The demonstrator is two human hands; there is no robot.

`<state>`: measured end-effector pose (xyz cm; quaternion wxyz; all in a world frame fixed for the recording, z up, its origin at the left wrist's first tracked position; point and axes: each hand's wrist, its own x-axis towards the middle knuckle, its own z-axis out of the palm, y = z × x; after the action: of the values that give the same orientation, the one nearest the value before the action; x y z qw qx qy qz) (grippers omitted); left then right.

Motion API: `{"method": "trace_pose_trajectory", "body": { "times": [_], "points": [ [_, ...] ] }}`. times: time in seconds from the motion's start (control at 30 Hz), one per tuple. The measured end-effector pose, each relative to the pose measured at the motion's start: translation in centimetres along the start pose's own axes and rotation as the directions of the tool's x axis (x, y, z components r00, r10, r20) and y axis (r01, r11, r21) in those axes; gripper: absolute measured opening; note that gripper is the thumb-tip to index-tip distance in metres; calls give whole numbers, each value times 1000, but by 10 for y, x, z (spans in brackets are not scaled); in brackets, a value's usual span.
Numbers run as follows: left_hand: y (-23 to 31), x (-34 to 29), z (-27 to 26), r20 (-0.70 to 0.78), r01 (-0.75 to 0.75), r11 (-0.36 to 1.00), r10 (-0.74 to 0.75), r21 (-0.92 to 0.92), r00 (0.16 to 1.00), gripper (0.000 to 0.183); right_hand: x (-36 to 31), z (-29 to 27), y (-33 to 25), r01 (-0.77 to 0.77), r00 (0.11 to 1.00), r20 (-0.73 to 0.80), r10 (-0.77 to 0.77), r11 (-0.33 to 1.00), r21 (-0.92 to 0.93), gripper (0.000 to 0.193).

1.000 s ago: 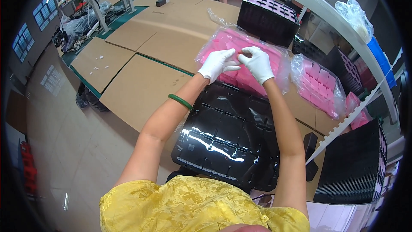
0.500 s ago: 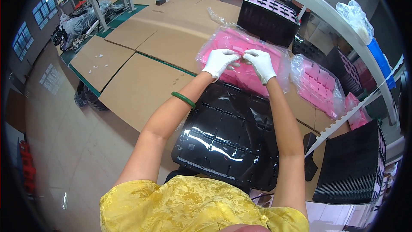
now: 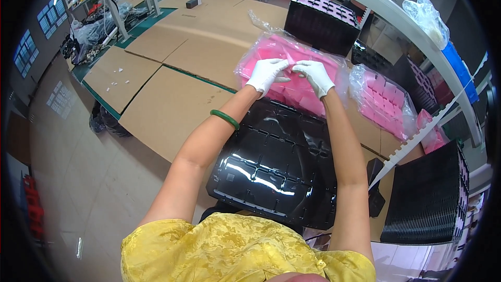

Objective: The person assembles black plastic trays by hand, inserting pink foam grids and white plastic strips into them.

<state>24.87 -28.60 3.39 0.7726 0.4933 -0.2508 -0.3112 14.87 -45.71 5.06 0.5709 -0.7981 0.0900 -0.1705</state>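
Note:
Both of my hands wear white gloves and are held close together over a clear plastic bag [image 3: 334, 86] of pink foam pieces [image 3: 282, 91]. My left hand [image 3: 267, 77] is closed in a pinch, its fingertips at a small pale pink foam piece [image 3: 290, 59]. From the other side my right hand [image 3: 314, 76] pinches at the same piece; the exact grip is too small to see. In front of me, below the hands, lies a glossy black moulded plastic tray [image 3: 276, 162] with shallow compartments.
Beyond the bag stands a stack of black trays with pink inserts [image 3: 322, 23]. Another bag of pink foam [image 3: 383, 99] lies to the right, near a white notched upright [image 3: 412, 141]. More black trays [image 3: 425, 198] are stacked at the right. Cardboard sheets [image 3: 177, 99] cover the table; white scraps [image 3: 121, 70] lie left.
My hands stay together over the bag, with small finger movements. The pale pink piece now stands up more visibly between the fingertips. The view has shifted slightly.

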Motion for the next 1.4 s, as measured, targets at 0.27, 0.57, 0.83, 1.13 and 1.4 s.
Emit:
{"method": "trace_pose_trajectory", "body": {
  "times": [0.27, 0.57, 0.83, 1.13, 1.4],
  "points": [
    [-17, 2, -19, -156, 23, 995, -7, 102, 988, 31, 13, -24, 10, -95, 982, -146, 118, 983, 160, 28],
    [-19, 5, -26, -120, -20, 899, 80, 438, 990, 21, 61, -58, -26, 84, 863, -452, -225, 947, -311, 28],
    [43, -29, 3, -190, -45, 970, 92, 240, 977, 88, -40, -18, -138, 337, 790, -403, -462, 876, -345, 25],
    [132, -122, 10, 321, -190, 920, 75, 343, 944, 53, -232, 72, -163, 549, 825, 261, -501, 602, -579, 16],
    [176, -209, 63, 694, -219, 897, -124, 383, 709, 25, -224, 12, -119, 382, 893, -306, -330, 915, 130, 101]
  ]
}}
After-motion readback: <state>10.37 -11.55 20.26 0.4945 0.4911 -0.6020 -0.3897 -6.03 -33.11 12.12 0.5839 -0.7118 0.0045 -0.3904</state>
